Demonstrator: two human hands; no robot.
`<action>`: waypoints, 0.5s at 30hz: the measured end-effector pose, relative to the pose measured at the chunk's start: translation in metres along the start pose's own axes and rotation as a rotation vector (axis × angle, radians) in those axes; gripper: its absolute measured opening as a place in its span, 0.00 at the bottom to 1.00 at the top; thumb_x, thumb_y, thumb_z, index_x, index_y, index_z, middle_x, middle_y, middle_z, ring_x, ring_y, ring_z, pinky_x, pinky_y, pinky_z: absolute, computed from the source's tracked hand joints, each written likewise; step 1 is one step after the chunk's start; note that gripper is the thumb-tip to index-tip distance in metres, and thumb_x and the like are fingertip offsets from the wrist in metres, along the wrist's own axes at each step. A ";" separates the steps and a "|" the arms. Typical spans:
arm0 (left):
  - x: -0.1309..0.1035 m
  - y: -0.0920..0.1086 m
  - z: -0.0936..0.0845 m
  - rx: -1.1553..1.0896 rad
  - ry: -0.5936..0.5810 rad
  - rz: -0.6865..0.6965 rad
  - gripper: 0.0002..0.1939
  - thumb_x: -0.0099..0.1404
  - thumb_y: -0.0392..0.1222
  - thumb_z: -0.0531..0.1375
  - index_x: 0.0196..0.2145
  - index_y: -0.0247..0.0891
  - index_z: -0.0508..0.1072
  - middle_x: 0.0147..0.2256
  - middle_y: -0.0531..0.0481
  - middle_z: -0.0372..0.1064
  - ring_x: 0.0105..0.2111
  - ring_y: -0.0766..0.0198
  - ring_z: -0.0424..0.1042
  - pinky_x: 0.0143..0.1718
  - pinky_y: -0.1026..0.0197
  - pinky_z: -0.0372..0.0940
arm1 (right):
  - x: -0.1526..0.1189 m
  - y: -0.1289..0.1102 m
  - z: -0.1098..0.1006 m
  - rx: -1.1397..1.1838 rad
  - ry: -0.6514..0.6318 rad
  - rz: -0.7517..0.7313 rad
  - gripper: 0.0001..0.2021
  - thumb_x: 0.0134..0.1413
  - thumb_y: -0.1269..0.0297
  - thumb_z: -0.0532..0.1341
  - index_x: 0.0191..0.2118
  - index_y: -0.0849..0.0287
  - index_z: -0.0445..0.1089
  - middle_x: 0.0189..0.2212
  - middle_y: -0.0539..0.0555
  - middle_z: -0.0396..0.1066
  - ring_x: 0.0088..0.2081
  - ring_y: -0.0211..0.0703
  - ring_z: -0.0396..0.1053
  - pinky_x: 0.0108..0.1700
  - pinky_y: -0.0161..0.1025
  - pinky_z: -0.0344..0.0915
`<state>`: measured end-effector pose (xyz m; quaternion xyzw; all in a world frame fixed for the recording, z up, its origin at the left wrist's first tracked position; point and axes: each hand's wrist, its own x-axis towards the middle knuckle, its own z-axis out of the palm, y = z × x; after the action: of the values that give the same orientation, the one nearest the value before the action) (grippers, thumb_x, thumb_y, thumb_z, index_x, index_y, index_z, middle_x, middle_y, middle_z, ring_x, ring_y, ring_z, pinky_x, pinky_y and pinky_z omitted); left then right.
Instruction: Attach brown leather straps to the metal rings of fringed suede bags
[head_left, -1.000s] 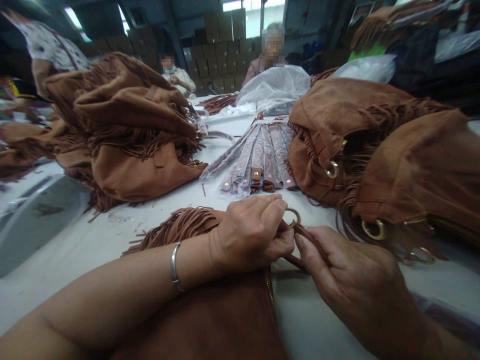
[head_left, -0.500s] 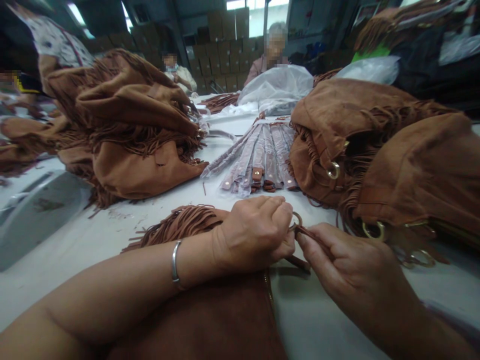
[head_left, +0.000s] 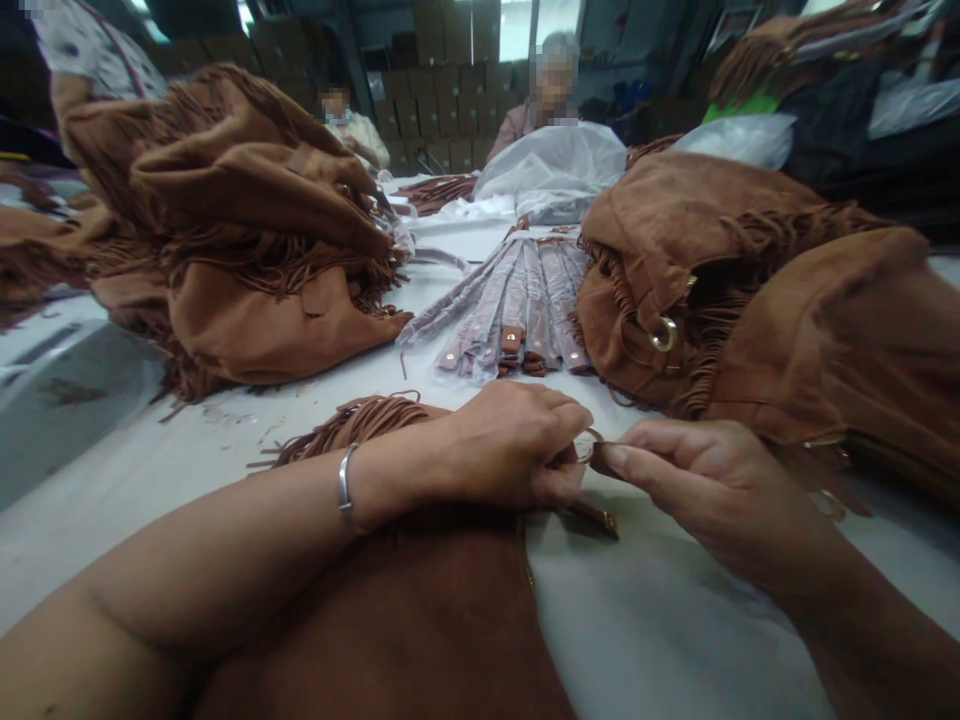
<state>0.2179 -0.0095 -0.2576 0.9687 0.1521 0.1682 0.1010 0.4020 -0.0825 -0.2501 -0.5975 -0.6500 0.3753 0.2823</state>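
Observation:
A brown fringed bag (head_left: 390,620) lies on the table right in front of me, its fringe (head_left: 364,425) spread beyond my left forearm. My left hand (head_left: 525,440), below a silver bracelet (head_left: 346,480), is closed around the bag's edge at a gold ring (head_left: 592,436). Close by on the right, my right hand (head_left: 697,480) pinches the end of a brown leather strap (head_left: 602,458) against that ring. Under my left hand a short brown tab with a gold metal end (head_left: 606,520) sticks out. My left fingers hide part of the ring.
Brown fringed bags are heaped at left (head_left: 262,320) and right (head_left: 825,340). Between them lies a fan of plastic-wrapped straps (head_left: 517,310). A clear plastic bag (head_left: 555,170) sits farther back, near a seated person (head_left: 517,125). A grey plastic bin (head_left: 67,420) stands at left.
The right hand has shifted slightly, and its strap end now shows shorter and flatter at the ring. The tab's gold end has come into clearer view. The whole view has moved a little.

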 end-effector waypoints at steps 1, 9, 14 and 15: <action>0.000 0.002 0.000 -0.019 -0.014 -0.031 0.05 0.60 0.39 0.56 0.32 0.35 0.67 0.31 0.50 0.67 0.28 0.67 0.64 0.29 0.65 0.58 | 0.001 0.000 -0.002 0.023 -0.014 0.010 0.19 0.53 0.51 0.58 0.21 0.60 0.67 0.18 0.49 0.61 0.21 0.36 0.56 0.23 0.34 0.52; 0.007 0.018 -0.006 0.051 -0.146 -0.237 0.07 0.64 0.40 0.53 0.34 0.34 0.67 0.34 0.47 0.69 0.31 0.63 0.66 0.29 0.63 0.58 | -0.002 -0.004 -0.005 0.025 0.008 0.010 0.20 0.51 0.47 0.60 0.21 0.59 0.68 0.19 0.52 0.65 0.23 0.39 0.59 0.23 0.35 0.55; 0.010 0.012 -0.009 -0.022 -0.181 -0.133 0.05 0.61 0.38 0.56 0.31 0.34 0.68 0.29 0.49 0.68 0.26 0.65 0.64 0.25 0.64 0.55 | -0.002 -0.005 -0.005 0.174 -0.062 0.038 0.17 0.49 0.50 0.63 0.21 0.59 0.69 0.17 0.49 0.62 0.18 0.33 0.52 0.17 0.32 0.47; 0.009 0.009 -0.009 -0.048 -0.181 -0.098 0.06 0.62 0.40 0.56 0.31 0.34 0.68 0.28 0.49 0.68 0.26 0.66 0.64 0.26 0.64 0.55 | -0.001 -0.003 -0.005 0.241 -0.075 0.070 0.17 0.48 0.50 0.63 0.21 0.60 0.69 0.15 0.48 0.58 0.16 0.31 0.49 0.16 0.31 0.44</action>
<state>0.2252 -0.0138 -0.2441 0.9686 0.1856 0.0785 0.1456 0.4047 -0.0832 -0.2446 -0.5671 -0.5889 0.4824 0.3145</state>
